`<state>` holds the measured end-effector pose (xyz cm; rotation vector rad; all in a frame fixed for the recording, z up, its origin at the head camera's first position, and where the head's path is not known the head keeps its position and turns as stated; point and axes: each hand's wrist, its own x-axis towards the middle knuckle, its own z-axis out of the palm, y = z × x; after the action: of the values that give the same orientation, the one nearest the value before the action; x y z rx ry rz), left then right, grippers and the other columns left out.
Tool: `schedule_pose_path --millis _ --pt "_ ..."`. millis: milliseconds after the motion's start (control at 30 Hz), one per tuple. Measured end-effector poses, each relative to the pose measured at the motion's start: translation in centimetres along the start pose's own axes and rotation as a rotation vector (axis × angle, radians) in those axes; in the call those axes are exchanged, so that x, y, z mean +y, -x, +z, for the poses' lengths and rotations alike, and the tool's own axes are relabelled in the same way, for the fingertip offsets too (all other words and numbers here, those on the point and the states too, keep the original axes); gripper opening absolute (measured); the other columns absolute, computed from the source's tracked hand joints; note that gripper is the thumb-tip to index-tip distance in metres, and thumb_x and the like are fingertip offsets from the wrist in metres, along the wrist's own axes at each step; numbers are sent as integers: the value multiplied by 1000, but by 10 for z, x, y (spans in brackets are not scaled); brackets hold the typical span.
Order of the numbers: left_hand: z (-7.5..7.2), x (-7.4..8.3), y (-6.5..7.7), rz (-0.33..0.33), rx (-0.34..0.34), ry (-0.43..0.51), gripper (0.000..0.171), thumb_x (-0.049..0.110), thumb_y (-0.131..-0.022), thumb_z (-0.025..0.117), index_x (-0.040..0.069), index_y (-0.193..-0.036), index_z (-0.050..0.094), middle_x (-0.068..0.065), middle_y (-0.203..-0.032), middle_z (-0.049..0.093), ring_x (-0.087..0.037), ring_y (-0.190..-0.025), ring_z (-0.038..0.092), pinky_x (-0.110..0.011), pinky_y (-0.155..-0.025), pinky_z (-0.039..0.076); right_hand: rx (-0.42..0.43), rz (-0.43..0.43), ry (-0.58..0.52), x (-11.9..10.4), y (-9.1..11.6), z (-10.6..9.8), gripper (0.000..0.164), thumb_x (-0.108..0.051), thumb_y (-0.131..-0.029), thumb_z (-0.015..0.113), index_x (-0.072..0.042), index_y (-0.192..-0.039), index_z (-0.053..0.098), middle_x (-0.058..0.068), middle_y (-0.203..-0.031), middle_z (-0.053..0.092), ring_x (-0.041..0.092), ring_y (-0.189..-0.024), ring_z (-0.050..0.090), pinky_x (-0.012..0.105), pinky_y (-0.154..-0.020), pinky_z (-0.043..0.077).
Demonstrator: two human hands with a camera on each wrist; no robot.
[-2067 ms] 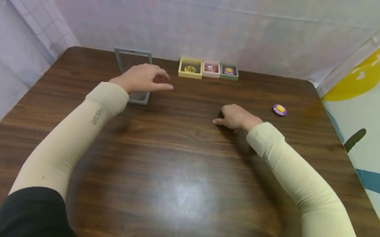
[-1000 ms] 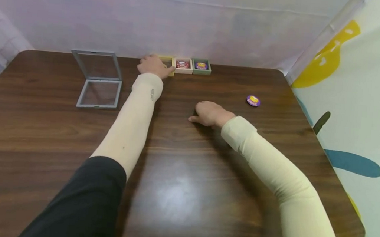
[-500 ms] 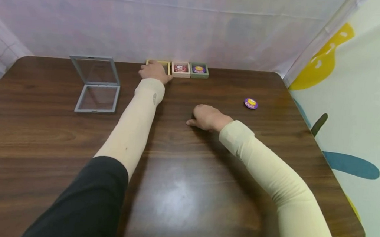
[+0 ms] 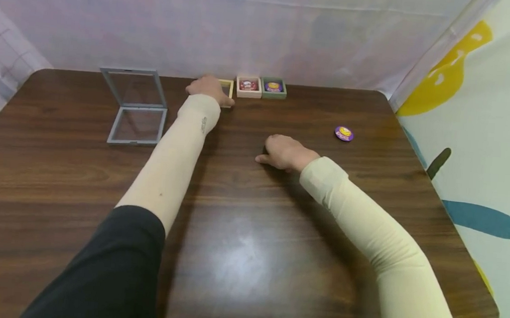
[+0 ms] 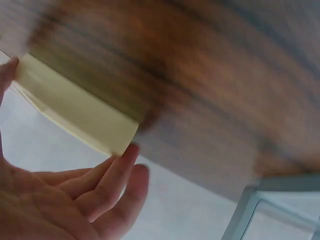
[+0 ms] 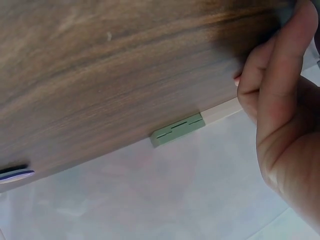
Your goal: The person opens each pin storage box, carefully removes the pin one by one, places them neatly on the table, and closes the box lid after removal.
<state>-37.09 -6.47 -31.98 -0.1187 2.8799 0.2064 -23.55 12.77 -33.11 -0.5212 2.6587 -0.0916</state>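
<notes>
Near the table's back edge, my left hand grips a small yellow box frame. The left wrist view shows its plain side pinched between thumb and fingertips, slightly above the wood. My hand covers most of the box's inside in the head view. Mid-table, my right hand rests with fingers loosely curled, holding nothing. Right of the yellow box, side by side, stand a pale pink box with a red round badge and a green box with a purple and yellow badge.
A grey hinged display frame with clear panes stands opened at the left. One loose purple and yellow badge lies at the right. Light cloth hangs behind the brown wooden table.
My left hand has moved from over the grey frame to the yellow box and gripped it. The box has shifted slightly towards me, away from the pink box. My right hand stays put.
</notes>
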Motion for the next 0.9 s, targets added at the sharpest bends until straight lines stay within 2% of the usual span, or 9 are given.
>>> schedule_pose_path --millis 133,267,433,500,667,800,900 --pt "-11 0 21 24 -52 -20 90 64 -81 57 3 -143 36 -21 -147 40 -37 -129 46 -53 -106 41 14 -7 9 1 -1 -1 40 -43 -95 53 -5 -87 60 17 -106 57 16 -46 60 34 -70 55" --pt "-20 0 39 17 -92 -75 91 66 -82 53 2 -144 35 -22 -147 39 -33 -128 47 -43 -101 48 18 -18 23 2 -2 -1 40 -43 -95 52 -4 -88 58 18 -106 56 16 -46 60 34 -70 55" --pt "-30 5 50 1 -183 -176 95 70 -81 50 3 -146 31 -16 -148 41 -27 -123 52 -38 -103 47 21 -22 23 3 -2 -2 40 -43 -95 52 -4 -88 58 17 -103 56 17 -48 60 36 -76 55" --pt "-35 6 53 -7 -245 -197 99 72 -80 49 3 -147 28 -15 -150 37 -27 -126 49 -39 -106 44 23 -26 28 3 -2 -3 41 -43 -95 52 -3 -89 58 17 -103 56 17 -50 59 37 -80 54" --pt "-40 2 64 -15 -393 -201 111 77 -72 53 4 -149 21 -19 -154 27 -31 -132 41 -44 -110 39 7 -25 18 3 -2 -1 41 -42 -96 51 -2 -92 59 18 -105 56 18 -53 59 39 -82 54" --pt "-38 -2 76 31 -434 -192 115 79 -63 61 8 -148 29 -18 -155 26 -34 -134 39 -48 -110 38 -2 -14 6 5 -1 1 42 -42 -96 51 -1 -96 58 18 -108 56 20 -56 61 39 -82 54" --pt "-36 -3 85 66 -449 -214 120 82 -59 61 7 -147 29 -19 -155 26 -34 -135 37 -47 -112 37 11 -18 11 7 0 2 43 -42 -96 51 0 -100 57 19 -110 56 21 -60 60 39 -84 53"
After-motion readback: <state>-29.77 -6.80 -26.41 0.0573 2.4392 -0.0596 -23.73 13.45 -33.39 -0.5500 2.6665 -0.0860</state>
